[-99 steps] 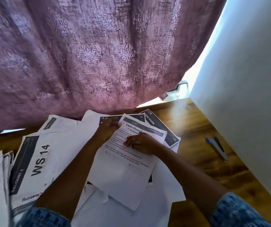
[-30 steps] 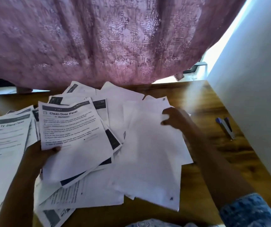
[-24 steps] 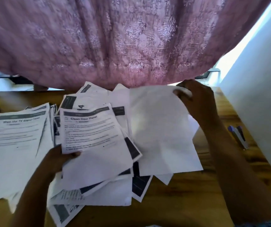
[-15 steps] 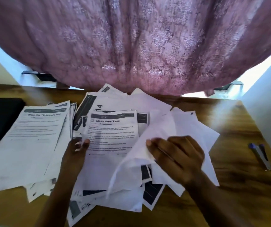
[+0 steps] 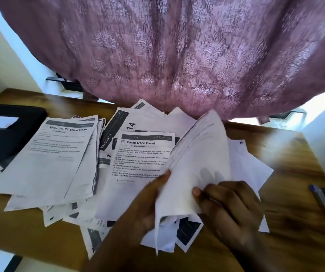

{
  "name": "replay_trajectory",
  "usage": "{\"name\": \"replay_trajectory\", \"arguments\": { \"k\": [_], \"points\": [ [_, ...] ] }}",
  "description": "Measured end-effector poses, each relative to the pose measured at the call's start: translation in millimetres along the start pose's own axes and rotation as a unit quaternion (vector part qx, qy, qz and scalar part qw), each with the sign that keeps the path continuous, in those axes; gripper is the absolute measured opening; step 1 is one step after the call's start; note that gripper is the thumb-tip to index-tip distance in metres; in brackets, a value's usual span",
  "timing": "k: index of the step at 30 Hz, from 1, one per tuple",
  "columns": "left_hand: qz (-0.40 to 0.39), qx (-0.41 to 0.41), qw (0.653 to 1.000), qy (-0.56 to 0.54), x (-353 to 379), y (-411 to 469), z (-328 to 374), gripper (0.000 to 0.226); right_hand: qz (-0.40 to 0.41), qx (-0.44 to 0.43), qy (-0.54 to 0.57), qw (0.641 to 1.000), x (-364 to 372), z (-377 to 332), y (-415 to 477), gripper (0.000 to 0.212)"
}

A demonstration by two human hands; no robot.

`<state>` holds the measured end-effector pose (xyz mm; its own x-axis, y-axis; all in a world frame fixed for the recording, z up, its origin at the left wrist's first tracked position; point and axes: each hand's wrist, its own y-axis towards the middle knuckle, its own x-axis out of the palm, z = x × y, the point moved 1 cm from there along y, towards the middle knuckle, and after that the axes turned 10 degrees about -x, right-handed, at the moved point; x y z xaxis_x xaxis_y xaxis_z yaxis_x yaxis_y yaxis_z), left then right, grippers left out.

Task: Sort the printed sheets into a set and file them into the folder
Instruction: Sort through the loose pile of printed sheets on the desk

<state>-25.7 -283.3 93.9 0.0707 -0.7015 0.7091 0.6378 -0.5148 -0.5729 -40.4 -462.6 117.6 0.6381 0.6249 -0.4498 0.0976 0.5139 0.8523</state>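
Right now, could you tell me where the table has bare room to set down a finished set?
The table is bare between the loose sheets and the stapler, and along the near edge below the left stack. The middle is crowded: left hand and right hand grip a lifted sheet there; the folder fills the far left.
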Motion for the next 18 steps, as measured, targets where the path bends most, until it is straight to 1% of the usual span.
{"name": "replay_trajectory", "arguments": {
  "k": [1,2,3,5,6,8,9,10,12,13,14,15,16,17,18],
  "points": [
    [0.064,0.044,0.996,0.038,-6,8,16,0.030,0.020,0.001,0.004,1.000,1,-2,7,0.008],
    [0.118,0.089,0.986,0.074,-9,11,34,0.031,0.047,-0.022,0.028,0.998,12,2,27,0.010],
    [0.139,0.155,0.970,0.122,-14,11,53,0.032,0.049,-0.018,0.026,0.998,19,2,36,0.013],
    [0.179,0.258,0.930,0.194,-30,10,91,0.032,0.017,-0.047,0.027,0.998,35,3,26,0.017],
    [0.206,0.296,0.904,0.228,-40,9,107,0.035,-0.022,-0.055,0.034,0.998,45,2,17,0.017],
    [0.250,0.311,0.872,0.283,-66,7,128,0.040,-0.130,-0.038,0.062,0.989,72,-3,-2,0.010],
    [0.269,0.303,0.860,0.311,-85,8,134,0.043,-0.203,-0.031,0.077,0.976,89,-10,-13,0.011],
    [0.295,0.297,0.839,0.347,-102,10,137,0.047,-0.284,-0.026,0.099,0.953,106,-19,-25,0.016],
    [0.373,0.258,0.791,0.410,-132,15,133,0.060,-0.442,-0.038,0.130,0.887,130,-40,-47,0.031],
    [0.404,0.232,0.760,0.454,-139,17,127,0.064,-0.510,-0.023,0.171,0.843,135,-48,-51,0.041],
    [0.436,0.208,0.720,0.498,-142,18,120,0.064,-0.541,0.016,0.230,0.809,139,-52,-55,0.052],
    [0.481,0.184,0.664,0.542,-144,19,113,0.064,-0.542,0.070,0.285,0.788,139,-52,-56,0.063],
    [0.523,0.171,0.608,0.572,-145,21,108,0.067,-0.509,0.130,0.319,0.789,136,-49,-57,0.070],
    [0.556,0.172,0.562,0.587,-146,23,104,0.073,-0.458,0.200,0.331,0.801,132,-41,-58,0.071],
    [0.574,0.188,0.526,0.599,-142,23,99,0.078,-0.389,0.267,0.313,0.824,126,-27,-60,0.067]
  ]
}}
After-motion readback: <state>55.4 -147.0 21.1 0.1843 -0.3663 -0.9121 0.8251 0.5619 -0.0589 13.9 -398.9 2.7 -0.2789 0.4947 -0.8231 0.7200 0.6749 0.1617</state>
